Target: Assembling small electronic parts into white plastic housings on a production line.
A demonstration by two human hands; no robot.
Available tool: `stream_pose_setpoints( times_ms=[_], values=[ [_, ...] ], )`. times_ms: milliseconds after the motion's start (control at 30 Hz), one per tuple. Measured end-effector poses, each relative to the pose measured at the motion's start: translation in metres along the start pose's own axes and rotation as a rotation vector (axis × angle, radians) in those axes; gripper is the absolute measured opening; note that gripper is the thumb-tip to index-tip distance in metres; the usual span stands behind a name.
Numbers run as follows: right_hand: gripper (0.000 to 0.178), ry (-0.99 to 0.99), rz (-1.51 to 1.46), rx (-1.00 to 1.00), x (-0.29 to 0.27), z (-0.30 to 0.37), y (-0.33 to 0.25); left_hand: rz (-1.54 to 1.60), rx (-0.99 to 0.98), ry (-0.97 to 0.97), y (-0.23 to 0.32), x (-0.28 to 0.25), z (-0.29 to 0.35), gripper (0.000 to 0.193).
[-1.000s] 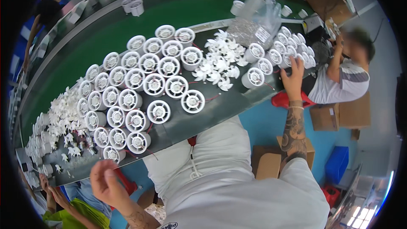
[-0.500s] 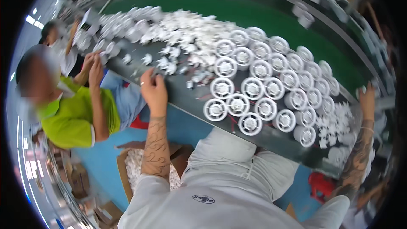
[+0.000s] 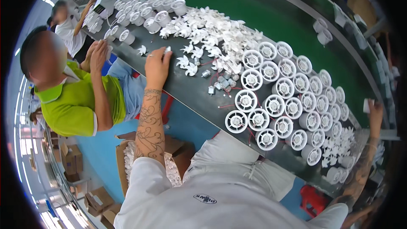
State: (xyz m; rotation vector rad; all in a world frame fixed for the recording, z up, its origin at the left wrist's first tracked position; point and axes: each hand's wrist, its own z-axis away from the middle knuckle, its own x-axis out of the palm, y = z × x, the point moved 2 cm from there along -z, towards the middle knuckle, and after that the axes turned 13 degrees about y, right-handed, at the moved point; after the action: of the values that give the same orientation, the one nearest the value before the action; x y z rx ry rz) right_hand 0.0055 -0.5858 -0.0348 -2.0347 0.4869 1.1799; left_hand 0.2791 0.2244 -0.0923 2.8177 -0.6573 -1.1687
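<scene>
My left hand point(image 3: 157, 68) is closed over the table's near left side, with a small white plastic piece point(image 3: 168, 49) at its fingertips. Several white fan impellers point(image 3: 186, 64) lie just right of it, beside small silver motors point(image 3: 222, 83) with red wires. Far to the right, my right hand point(image 3: 375, 112) grips a white plastic part point(image 3: 366, 105), only partly visible, over the table's right end. Between my hands stand rows of round white fan housings point(image 3: 274, 105). A smaller heap of white impellers point(image 3: 338, 146) lies near my right forearm.
A big pile of white impellers point(image 3: 224, 34) and more white housings point(image 3: 146, 12) line the far side, before a green conveyor belt point(image 3: 254, 6). A co-worker in a green shirt point(image 3: 80, 101) sits at left. Below are a carton point(image 3: 180, 154) and a red stool point(image 3: 313, 201).
My view has shifted, so the table's things appear further right. My left hand now shows a white piece at its fingertips. More of the white part in my right hand shows.
</scene>
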Motion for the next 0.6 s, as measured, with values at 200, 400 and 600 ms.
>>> stream_pose_setpoints(
  times_ms=[200,400,600],
  values=[
    [0.022,0.152,-0.036,-0.192,-0.128,0.254,-0.154,0.446,-0.511,0.084,0.022,0.007,0.007,0.020],
    [0.034,0.120,-0.242,-0.095,-0.080,0.377,-0.162,1.096,-0.661,0.137,0.082,-0.061,0.015,0.018],
    [0.039,0.329,-0.338,-0.159,-0.039,0.415,-0.122,1.386,-0.366,0.021,0.153,-0.110,0.006,0.019]
  ],
)
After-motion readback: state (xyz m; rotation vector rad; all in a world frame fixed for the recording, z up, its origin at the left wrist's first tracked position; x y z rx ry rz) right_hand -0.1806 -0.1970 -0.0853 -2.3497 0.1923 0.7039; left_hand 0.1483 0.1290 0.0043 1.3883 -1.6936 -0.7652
